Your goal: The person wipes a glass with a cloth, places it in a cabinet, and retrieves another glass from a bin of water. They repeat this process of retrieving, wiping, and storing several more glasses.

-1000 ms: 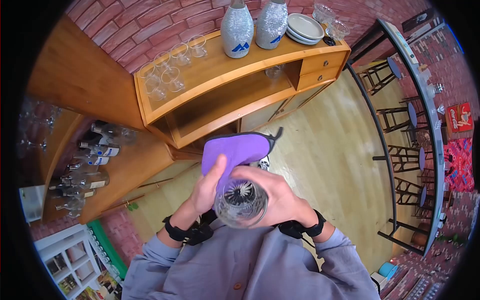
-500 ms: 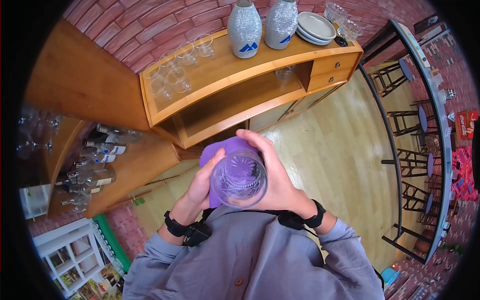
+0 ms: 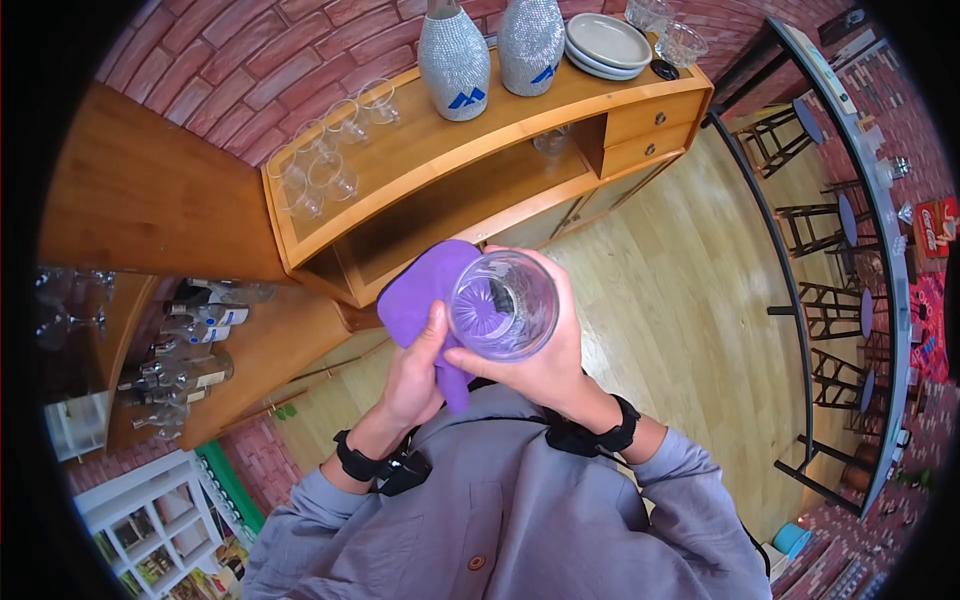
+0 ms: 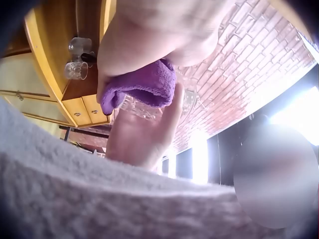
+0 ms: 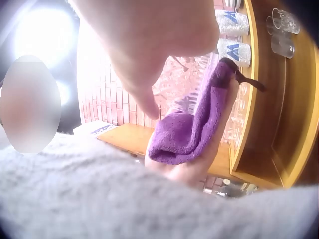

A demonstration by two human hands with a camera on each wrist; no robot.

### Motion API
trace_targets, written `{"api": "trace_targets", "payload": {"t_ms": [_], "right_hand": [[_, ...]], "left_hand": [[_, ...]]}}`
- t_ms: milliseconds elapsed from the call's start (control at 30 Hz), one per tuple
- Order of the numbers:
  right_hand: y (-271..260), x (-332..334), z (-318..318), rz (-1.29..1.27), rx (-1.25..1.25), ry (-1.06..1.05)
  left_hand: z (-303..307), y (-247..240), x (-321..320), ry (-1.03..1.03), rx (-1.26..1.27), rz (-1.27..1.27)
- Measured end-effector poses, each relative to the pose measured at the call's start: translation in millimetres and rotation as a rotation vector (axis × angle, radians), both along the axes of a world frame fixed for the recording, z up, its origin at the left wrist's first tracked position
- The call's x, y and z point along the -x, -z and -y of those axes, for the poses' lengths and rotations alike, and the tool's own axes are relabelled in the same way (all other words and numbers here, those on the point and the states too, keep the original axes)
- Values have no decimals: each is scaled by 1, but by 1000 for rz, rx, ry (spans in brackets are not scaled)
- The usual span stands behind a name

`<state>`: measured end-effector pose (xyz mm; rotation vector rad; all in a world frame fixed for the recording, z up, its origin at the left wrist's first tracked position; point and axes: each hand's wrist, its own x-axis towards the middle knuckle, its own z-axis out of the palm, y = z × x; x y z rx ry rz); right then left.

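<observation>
While right hand [image 3: 552, 368] grips patterned glass [image 3: 505, 305] round its side, left hand [image 3: 408, 385] holds purple cloth [image 3: 425, 285] against it, before chest. Glass probably rigid, fragile, slippery: best cradled round wall near base, squeezed lightly. Cloth soft, limp.

"Coca-Cola" can be read on the red sign [image 3: 937, 227] on the brick wall, and a blue mark like an "M" stands on each of two glittery silver bottles [image 3: 455, 70], while the wine-bottle labels [image 3: 210, 379] are too small to read.
</observation>
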<state>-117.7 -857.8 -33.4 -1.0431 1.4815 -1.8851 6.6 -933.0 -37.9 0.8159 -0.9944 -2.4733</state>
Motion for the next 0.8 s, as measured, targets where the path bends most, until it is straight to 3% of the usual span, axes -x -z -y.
{"api": "trace_targets", "payload": {"t_ms": [100, 167, 300, 367, 400, 433, 533, 633, 700, 800], "right_hand": [[2, 10, 0, -77, -101, 62], [2, 16, 0, 2, -131, -44], [9, 18, -3, 22, -36, -149], [6, 20, -3, -4, -26, -174], [3, 24, -3, -166, -37, -191], [1, 29, -1, -329, -45, -205], [-1, 35, -1, -358, -30, -322], [-5, 38, 1, -337, 1, -386], [-6, 42, 3, -322, 3, -445], [2, 41, 3, -265, 31, -459]], "left_hand": [[-2, -3, 1, 30, 188, 59], [-2, -8, 0, 99, 414, 327], [2, -3, 7, 43, 678, 192], [9, -5, 16, 9, 560, 110], [13, 2, 21, -20, 397, 31], [18, 4, 23, -21, 397, 31], [30, 0, 24, 175, -161, -21], [42, 12, 19, 329, -248, -32], [37, 14, 15, 283, -157, 22], [41, 35, 12, 308, -320, -97]]}}
